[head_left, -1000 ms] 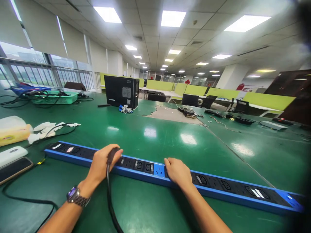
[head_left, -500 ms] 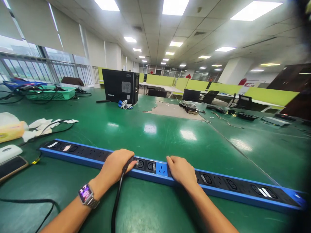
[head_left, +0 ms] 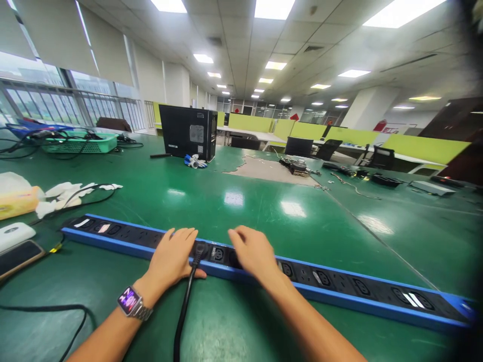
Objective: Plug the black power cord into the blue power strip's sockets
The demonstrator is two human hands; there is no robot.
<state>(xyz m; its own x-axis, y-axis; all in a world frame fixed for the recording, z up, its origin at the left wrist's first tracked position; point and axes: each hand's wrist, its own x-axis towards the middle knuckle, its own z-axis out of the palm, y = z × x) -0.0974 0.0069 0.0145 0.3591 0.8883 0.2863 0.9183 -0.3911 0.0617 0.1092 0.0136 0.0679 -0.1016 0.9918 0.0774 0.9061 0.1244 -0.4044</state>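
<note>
On the table (head_left: 211, 211), the power strip (head_left: 298, 276) runs left to right, slanting nearer, left hand (head_left: 172, 255) spread, right hand's (head_left: 254, 251) grip unclear

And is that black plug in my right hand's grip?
No, the black plug is at the power strip beside your left hand, visibly apart from your right hand.

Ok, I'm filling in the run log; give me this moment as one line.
Left hand: across power strip, beside black plug | Right hand: over power strip, contact unclear | Black plug: on power strip, seating unclear
</note>
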